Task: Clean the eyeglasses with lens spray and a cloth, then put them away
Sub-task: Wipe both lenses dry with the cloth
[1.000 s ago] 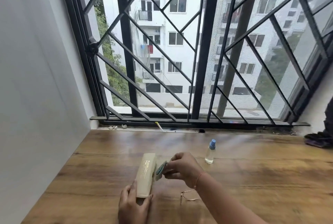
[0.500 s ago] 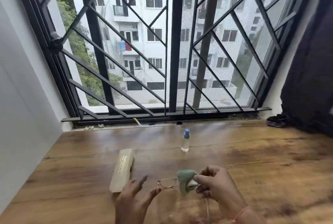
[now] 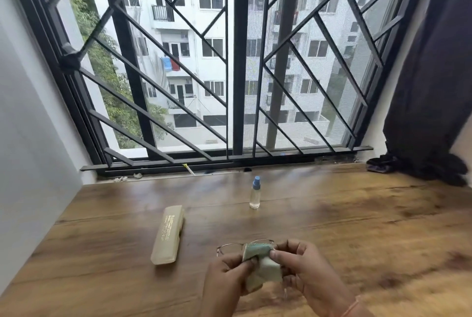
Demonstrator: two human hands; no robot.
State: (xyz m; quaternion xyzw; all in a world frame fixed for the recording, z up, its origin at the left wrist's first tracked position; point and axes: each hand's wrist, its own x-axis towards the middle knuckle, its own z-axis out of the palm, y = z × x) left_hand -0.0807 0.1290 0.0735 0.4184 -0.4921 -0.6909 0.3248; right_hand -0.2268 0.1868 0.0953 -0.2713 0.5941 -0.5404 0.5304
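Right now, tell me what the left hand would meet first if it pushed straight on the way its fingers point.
The left hand meets the cloth it pinches, with no gap between them; just beyond, probably the right hand, though depth is unclear.

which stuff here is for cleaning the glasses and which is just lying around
For the job:
eyeglasses
cloth
spray bottle
glasses case

Lying about:
dark bundle by the curtain
scraps and yellow stick at the sill
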